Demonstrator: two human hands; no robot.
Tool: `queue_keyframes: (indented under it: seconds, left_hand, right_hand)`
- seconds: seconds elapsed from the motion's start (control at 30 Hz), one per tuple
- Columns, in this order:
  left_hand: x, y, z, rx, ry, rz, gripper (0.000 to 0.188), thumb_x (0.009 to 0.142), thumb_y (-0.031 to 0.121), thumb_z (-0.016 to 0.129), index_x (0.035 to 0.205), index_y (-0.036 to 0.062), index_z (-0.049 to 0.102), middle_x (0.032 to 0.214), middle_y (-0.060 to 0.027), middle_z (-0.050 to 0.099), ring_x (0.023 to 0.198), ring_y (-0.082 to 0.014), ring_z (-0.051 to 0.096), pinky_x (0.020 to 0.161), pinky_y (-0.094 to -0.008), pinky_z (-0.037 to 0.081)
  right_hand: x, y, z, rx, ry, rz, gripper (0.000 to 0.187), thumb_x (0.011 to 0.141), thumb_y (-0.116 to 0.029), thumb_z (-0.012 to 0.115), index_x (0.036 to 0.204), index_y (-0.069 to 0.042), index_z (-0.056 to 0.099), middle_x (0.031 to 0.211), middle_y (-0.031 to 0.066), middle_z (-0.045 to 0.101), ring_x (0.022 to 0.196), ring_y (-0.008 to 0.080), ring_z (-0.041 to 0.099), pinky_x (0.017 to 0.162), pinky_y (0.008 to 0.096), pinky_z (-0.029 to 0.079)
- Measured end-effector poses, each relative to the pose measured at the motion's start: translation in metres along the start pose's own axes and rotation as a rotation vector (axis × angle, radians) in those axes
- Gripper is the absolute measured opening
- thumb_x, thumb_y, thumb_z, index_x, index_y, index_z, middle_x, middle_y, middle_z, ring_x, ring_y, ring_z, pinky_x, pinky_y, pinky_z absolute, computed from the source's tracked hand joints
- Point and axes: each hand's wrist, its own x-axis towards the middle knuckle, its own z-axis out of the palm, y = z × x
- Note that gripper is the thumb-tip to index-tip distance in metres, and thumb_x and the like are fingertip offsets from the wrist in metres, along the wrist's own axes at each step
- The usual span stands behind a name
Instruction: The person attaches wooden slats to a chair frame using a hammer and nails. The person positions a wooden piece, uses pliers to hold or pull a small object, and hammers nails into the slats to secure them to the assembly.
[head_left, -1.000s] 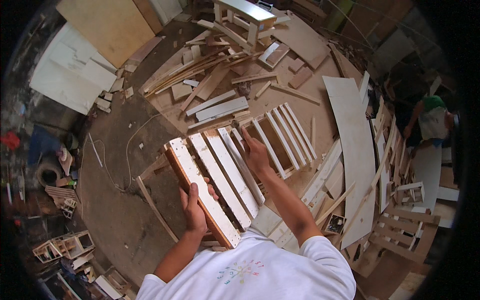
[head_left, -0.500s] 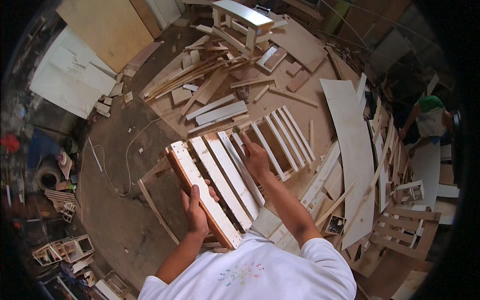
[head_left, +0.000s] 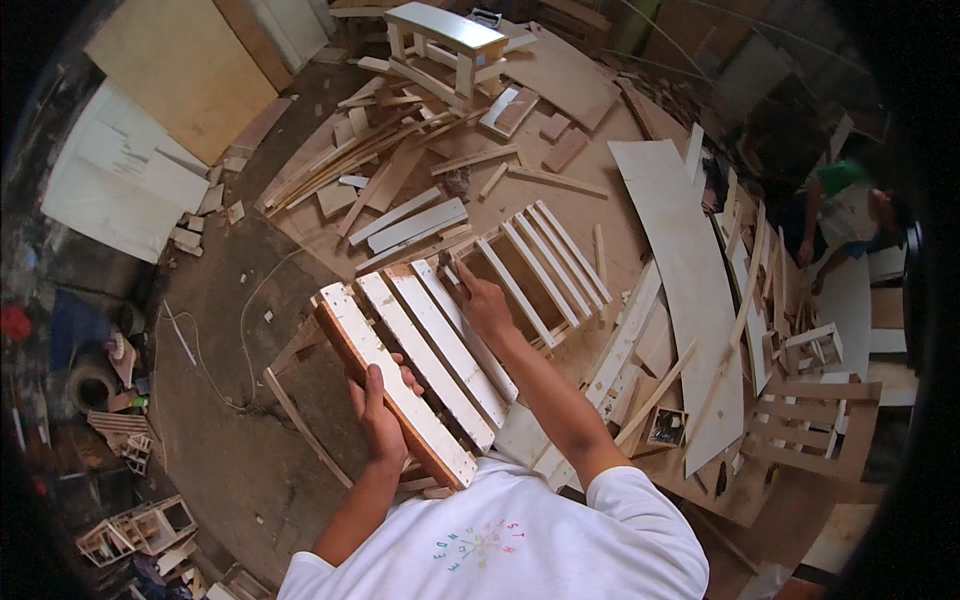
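Gripping a slat [head_left: 397,388], left fingers [head_left: 411,381] partly hidden.

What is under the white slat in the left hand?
Fingertips of the left hand show past the slat; the rest of those fingers and the slat's underside are covered.

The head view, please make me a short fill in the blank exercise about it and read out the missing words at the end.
1. The left hand holds the slatted frame along an outer edge whose color is ____.
2. Of the wearer's two hands, the hand closer to the bench is the ____ one.
3. That bench stands near the ____ edge of the picture.
4. Apart from its printed design, the wearer's shirt is ____.

Missing words: brown; right; top; white.
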Motion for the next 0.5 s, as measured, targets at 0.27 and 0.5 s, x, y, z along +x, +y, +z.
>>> queue_keyframes:
  seconds: [0.27, 0.5]
  left_hand:
    - [0.003, 0.0, -0.006, -0.035, -0.053, -0.111, 0.043, 0.103, 0.037, 0.062, 0.119, -0.0032, 0.059, 0.083, -0.0087, 0.065, 0.075, -0.0169, 0.063, 0.073, -0.0339, 0.056]
    - [0.01, -0.006, -0.019, -0.134, -0.163, -0.235, 0.038, 0.088, 0.006, 0.062, 0.124, -0.0068, 0.058, 0.093, -0.0127, 0.066, 0.078, -0.0195, 0.065, 0.073, -0.0347, 0.058]
  right_hand:
    - [-0.093, -0.002, -0.028, 0.256, 0.4, 0.319, 0.037, 0.093, -0.023, 0.07, 0.126, -0.005, 0.066, 0.093, 0.0192, 0.072, 0.084, 0.0338, 0.07, 0.077, 0.0426, 0.053]
    - [-0.221, 0.013, -0.04, 0.156, 0.5, 0.635, 0.026, 0.091, -0.025, 0.074, 0.098, -0.002, 0.065, 0.082, 0.016, 0.064, 0.075, 0.031, 0.062, 0.072, 0.043, 0.049]
